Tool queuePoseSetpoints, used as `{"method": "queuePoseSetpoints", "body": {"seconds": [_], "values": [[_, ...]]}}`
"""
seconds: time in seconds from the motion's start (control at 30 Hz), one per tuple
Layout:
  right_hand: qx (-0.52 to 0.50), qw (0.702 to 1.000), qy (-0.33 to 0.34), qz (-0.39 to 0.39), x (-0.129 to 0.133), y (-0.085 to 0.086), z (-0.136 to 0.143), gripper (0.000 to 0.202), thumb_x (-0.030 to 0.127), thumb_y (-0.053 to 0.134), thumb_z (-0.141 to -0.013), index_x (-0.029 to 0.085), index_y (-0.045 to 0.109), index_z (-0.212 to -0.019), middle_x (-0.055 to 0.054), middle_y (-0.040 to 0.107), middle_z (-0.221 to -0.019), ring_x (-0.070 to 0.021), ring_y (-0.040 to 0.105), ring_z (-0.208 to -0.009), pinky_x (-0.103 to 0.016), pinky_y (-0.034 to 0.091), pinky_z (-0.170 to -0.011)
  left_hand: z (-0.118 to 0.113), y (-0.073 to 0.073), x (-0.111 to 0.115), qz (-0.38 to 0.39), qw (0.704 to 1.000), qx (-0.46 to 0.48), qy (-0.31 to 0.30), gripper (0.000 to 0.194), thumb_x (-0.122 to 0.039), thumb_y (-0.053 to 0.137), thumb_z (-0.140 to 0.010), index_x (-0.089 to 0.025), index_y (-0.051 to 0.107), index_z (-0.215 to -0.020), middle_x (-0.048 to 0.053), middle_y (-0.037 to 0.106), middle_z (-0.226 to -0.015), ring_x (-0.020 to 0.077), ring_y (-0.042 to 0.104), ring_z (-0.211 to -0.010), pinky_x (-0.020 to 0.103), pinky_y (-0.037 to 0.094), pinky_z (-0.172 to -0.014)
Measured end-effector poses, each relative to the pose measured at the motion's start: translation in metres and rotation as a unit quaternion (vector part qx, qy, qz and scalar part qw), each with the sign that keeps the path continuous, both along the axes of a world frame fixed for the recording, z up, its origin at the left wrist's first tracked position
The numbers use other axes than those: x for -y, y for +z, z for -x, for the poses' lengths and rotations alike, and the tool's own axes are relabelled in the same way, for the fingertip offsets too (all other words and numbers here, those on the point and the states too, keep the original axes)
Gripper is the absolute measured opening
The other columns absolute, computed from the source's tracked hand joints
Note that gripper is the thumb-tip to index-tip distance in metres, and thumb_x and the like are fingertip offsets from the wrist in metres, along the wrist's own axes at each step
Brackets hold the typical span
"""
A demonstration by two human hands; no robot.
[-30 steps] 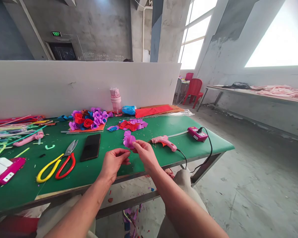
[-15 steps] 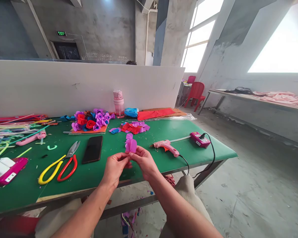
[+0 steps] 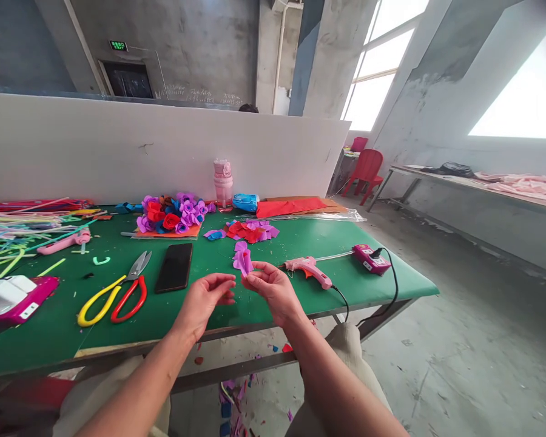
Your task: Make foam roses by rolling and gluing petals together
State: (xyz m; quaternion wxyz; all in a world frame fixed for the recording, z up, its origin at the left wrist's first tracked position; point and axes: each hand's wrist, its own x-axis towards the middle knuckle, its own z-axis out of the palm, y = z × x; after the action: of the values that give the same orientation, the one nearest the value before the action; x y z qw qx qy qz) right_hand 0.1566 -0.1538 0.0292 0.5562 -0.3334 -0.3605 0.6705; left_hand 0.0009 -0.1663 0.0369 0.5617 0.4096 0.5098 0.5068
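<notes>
My right hand (image 3: 273, 290) pinches the lower end of a purple paper piece (image 3: 242, 259), which stands up above the fingertips. To its left, my left hand (image 3: 208, 298) is apart from the paper, fingers curved and spread, with nothing visible in it. Beyond the hands lie loose red, purple and blue paper petals (image 3: 250, 230). A heap of finished-looking paper flowers (image 3: 173, 213) rests on an orange sheet. A pink glue gun (image 3: 310, 269) lies right of my right hand.
On the green table (image 3: 236, 315) are a black phone (image 3: 174, 267), scissors (image 3: 118, 291), a pink bottle (image 3: 222, 184), a purple power strip (image 3: 371, 259) and pipe cleaners (image 3: 18, 233) at the left. A white panel (image 3: 164, 152) stands behind.
My left hand has let go of the purple paper and moved left. My right hand still holds the paper, now turned slightly. The view has shifted a little.
</notes>
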Motion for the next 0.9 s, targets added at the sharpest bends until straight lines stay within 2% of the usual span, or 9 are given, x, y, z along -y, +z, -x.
{"method": "queuePoseSetpoints", "body": {"seconds": [0.1,0.23,0.43,0.57,0.7,0.9], "values": [[-0.021,0.998,0.046,0.025,0.002,0.004,-0.004,0.043,0.028,0.084,-0.055,0.016,0.065,-0.092,-0.002,0.071,-0.073,-0.0119,0.064,-0.063,-0.028,0.050,-0.071,0.013,0.003,-0.003,-0.008,1.000,-0.002,0.018,0.035,-0.040,0.080,-0.057,-0.012,0.071,-0.075,0.003,0.065,-0.061,0.0105,0.055,-0.051,0.025,0.049,-0.053],[-0.051,0.994,0.084,0.052,0.005,0.002,-0.004,0.042,0.025,0.084,-0.055,0.015,0.065,-0.090,-0.002,0.071,-0.076,-0.0095,0.063,-0.061,-0.023,0.050,-0.065,0.021,0.008,-0.002,-0.015,0.999,-0.038,0.013,0.033,-0.041,0.081,-0.055,-0.013,0.070,-0.069,0.001,0.062,-0.054,0.0096,0.052,-0.046,0.023,0.044,-0.049],[-0.054,0.995,0.055,0.059,0.005,-0.003,0.003,0.042,0.024,0.086,-0.053,0.015,0.064,-0.088,-0.001,0.070,-0.071,-0.0095,0.063,-0.061,-0.020,0.049,-0.062,0.021,0.012,-0.003,-0.045,0.997,-0.053,0.023,0.028,-0.040,0.079,-0.057,-0.015,0.067,-0.060,-0.002,0.054,-0.043,0.0095,0.049,-0.044,0.022,0.042,-0.051],[-0.056,0.995,0.039,0.070,0.005,-0.004,0.006,0.038,0.024,0.086,-0.053,0.015,0.066,-0.084,-0.002,0.071,-0.074,-0.0087,0.063,-0.062,-0.018,0.048,-0.060,0.019,0.011,-0.004,-0.035,0.999,-0.027,0.022,0.029,-0.040,0.080,-0.057,-0.015,0.068,-0.060,0.001,0.063,-0.055,0.0103,0.053,-0.052,0.023,0.045,-0.057],[-0.060,0.994,0.052,0.073,0.006,-0.002,0.008,0.031,0.024,0.085,-0.054,0.014,0.068,-0.079,-0.004,0.072,-0.077,-0.0089,0.062,-0.061,-0.019,0.049,-0.058,0.012,0.008,-0.002,-0.034,0.999,-0.036,0.004,0.034,-0.036,0.083,-0.052,-0.016,0.075,-0.078,0.005,0.071,-0.074,0.0139,0.059,-0.064,0.026,0.048,-0.067],[-0.069,0.991,0.082,0.076,0.009,0.000,0.011,0.027,0.024,0.083,-0.057,0.013,0.069,-0.078,-0.004,0.071,-0.078,-0.0069,0.060,-0.057,-0.018,0.050,-0.057,0.005,0.004,-0.002,-0.044,0.999,-0.021,-0.009,0.033,-0.038,0.081,-0.054,-0.016,0.075,-0.078,0.007,0.073,-0.079,0.0145,0.059,-0.065,0.028,0.048,-0.069]]}}
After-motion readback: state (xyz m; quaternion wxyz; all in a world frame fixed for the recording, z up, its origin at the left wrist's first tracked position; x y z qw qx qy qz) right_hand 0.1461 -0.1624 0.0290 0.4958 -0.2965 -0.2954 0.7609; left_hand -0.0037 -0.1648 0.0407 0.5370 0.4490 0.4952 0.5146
